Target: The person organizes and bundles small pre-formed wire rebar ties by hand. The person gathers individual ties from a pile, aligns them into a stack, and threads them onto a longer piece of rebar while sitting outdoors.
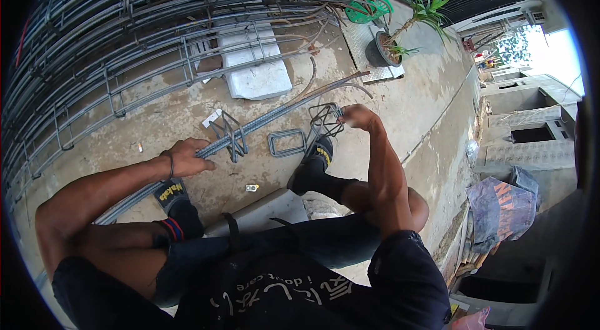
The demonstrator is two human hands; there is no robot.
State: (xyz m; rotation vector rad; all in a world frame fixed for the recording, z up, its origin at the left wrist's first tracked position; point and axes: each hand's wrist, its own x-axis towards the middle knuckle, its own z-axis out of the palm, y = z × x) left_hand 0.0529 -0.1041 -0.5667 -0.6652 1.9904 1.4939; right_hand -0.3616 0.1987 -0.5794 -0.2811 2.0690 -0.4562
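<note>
The left hand (187,156) is gripping grey ribbed steel bars (269,117), running toward its two o'clock. The right hand (357,116) is pinching grey rectangular steel-wire loops (327,119), sitting at its nine o'clock.

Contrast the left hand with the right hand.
The left hand grips long rebar; the right hand holds a cluster of stirrups.
The left hand has a dark wristband; the right hand shows none.
The left hand sits lower in view than the right hand.
Both are bare.
</note>
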